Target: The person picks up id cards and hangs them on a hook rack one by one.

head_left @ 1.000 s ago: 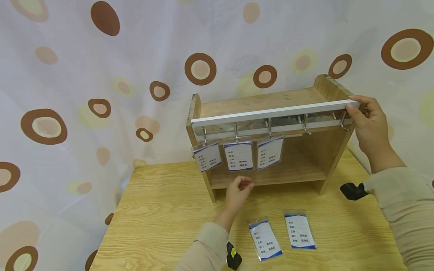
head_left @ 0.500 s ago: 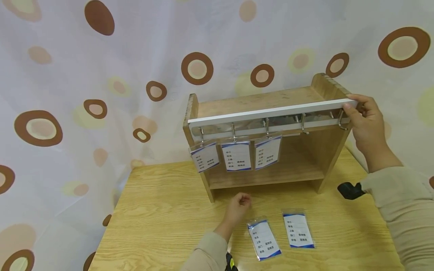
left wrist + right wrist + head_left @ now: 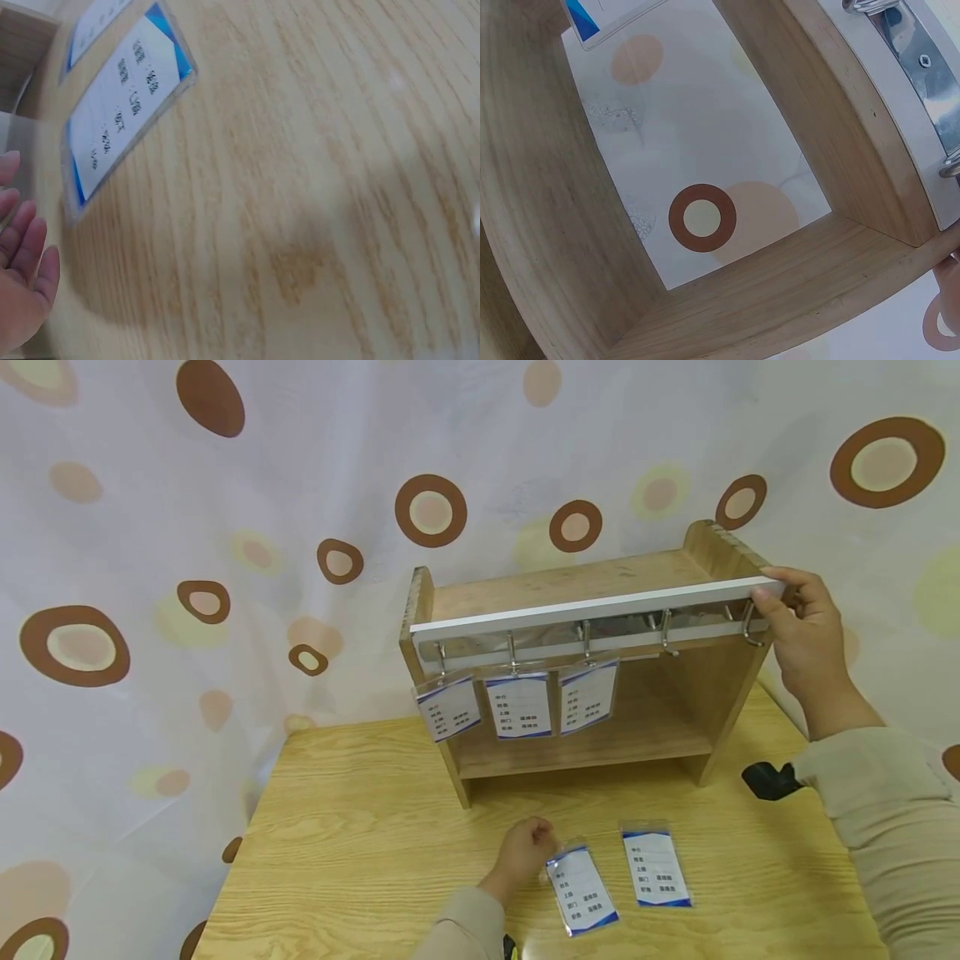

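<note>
My right hand (image 3: pixel 806 639) grips the right end of the white hook rail (image 3: pixel 600 607), thumb on its front. The rail runs along the front of a wooden shelf (image 3: pixel 570 578). Three ID badges hang from its left hooks: a left one (image 3: pixel 450 710), a middle one (image 3: pixel 519 706) and a right one (image 3: pixel 588 696). My left hand (image 3: pixel 525 850) is beside the upper left corner of a badge (image 3: pixel 582 891) on the table. Its fingers (image 3: pixel 30 244) are loosely bent with nothing visibly held, apart from the badge in the left wrist view.
Another ID badge (image 3: pixel 656 867) lies on the wood-grain table (image 3: pixel 337 843), right of the nearer one. Two hooks on the right, one a bare hook (image 3: pixel 666 631), carry no badge. A patterned curtain (image 3: pixel 262 485) stands behind the shelf.
My left hand has come down from below the hanging badges to the table, beside the left badge there. My right hand keeps its grip on the rail's end.
</note>
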A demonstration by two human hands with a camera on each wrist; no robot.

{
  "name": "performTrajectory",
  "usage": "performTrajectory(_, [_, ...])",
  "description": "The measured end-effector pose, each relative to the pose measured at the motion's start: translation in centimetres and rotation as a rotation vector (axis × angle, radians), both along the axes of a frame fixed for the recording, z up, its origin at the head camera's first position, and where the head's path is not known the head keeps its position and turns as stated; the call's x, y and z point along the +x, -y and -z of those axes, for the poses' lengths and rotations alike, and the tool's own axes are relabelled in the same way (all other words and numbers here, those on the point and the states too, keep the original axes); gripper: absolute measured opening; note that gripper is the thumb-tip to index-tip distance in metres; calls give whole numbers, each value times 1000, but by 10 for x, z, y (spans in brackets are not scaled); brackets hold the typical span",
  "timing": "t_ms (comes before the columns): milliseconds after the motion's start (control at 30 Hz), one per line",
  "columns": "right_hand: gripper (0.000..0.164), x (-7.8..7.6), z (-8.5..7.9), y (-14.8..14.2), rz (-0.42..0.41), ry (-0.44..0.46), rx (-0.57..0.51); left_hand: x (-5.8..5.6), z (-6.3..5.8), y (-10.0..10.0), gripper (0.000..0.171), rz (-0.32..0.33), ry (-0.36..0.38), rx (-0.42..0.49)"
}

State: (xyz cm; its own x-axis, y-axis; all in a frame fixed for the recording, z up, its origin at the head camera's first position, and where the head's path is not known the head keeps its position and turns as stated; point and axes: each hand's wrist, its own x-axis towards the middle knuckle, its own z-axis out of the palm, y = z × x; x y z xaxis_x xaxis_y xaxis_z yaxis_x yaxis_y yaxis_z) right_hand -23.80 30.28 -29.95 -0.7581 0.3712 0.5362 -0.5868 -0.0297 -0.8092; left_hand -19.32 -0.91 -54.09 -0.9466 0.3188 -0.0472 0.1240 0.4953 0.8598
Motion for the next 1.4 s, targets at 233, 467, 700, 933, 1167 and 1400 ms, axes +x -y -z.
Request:
performTrajectory(233, [24, 0, -1, 1, -4, 7, 5, 3, 9, -2, 24, -13, -79, -133])
performTrajectory(467, [25, 0, 0, 2, 11, 0, 20, 7, 9, -1, 29, -12, -101, -247])
performTrajectory(700, [25, 1, 1, 2, 12, -10, 30, 7, 12, -3, 36, 12, -116, -359])
performTrajectory(933, [26, 0, 1, 1, 1, -24, 25, 9, 17, -7, 36, 6, -147, -440])
performTrajectory(1167, [26, 1, 0, 0, 1, -10, 32, 11, 16, -11, 35, 0, -179, -481])
performTrajectory(1400, [25, 1, 0, 1, 9, -8, 31, 9, 18, -10, 37, 7, -130, -500])
